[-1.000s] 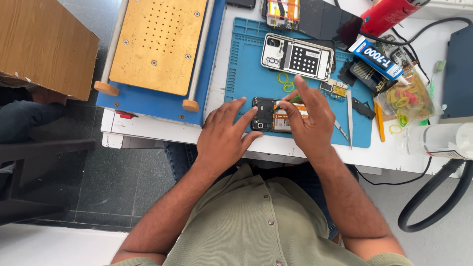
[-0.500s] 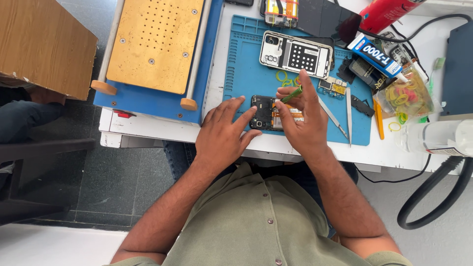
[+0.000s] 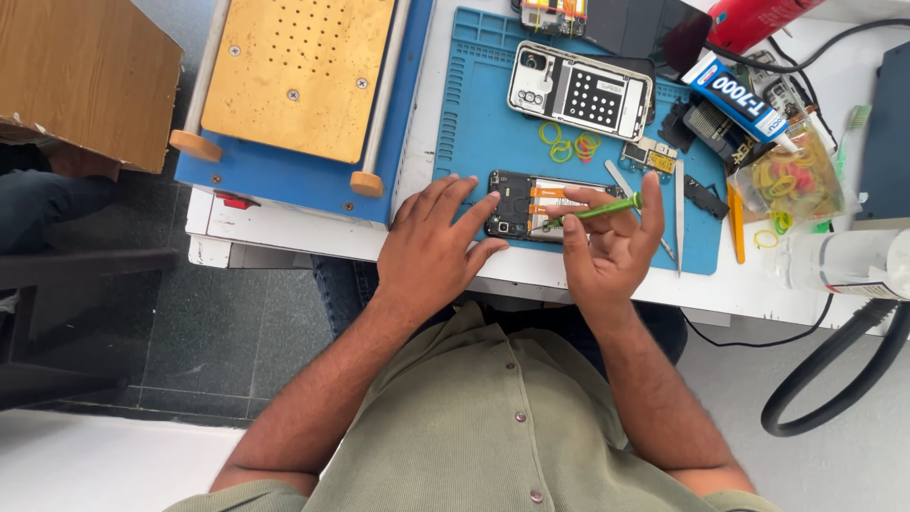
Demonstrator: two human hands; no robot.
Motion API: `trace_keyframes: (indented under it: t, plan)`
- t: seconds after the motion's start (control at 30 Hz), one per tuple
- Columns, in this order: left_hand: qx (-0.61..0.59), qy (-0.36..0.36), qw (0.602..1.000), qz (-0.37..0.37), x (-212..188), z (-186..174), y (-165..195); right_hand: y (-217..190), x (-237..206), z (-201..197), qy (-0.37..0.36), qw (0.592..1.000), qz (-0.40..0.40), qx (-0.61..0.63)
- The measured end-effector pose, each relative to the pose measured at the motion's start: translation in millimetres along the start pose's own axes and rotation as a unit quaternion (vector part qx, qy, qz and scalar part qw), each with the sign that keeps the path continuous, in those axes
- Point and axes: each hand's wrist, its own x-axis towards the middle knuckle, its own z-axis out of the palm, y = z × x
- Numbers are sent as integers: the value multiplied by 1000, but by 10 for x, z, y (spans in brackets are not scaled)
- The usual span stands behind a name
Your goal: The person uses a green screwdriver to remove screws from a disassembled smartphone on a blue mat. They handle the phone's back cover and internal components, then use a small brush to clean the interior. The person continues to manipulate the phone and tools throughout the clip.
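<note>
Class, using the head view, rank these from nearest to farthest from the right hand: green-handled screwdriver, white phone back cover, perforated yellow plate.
1. Green-handled screwdriver: held in the right hand.
2. White phone back cover: farther up the mat.
3. Perforated yellow plate: far left.

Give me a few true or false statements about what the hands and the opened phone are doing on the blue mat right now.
1. The right hand holds a green screwdriver. True.
2. The left hand lies flat beside the opened phone. True.
3. The opened phone lies on the yellow perforated plate. False: it lies on the blue mat.
4. The tweezers are in the left hand. False: they lie on the mat, right of the right hand.
</note>
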Motion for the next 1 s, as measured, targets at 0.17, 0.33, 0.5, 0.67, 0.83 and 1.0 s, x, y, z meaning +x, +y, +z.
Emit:
trace_keyframes:
  t: [0.17,0.33,0.5,0.67,0.83,1.0]
  plan:
    - [4,3,1000,2,-9,-1,16,36,-49,-12,-11,999,-38,-8]
    - [5,10,1000,3,-25,6,11,29,-57,0,-41,996,-65,-34]
    - [7,14,1000,1,-39,16,-1,-35,30,60,-69,991,-103,-55]
    - [6,18,1000,1,-45,12,13,-296,116,14,-100,979,-133,-114]
    - [4,13,1000,3,-50,-1,27,-525,285,5,-112,962,-92,-232]
    - [12,14,1000,1,-57,-2,46,-678,392,4,-110,968,-61,-219]
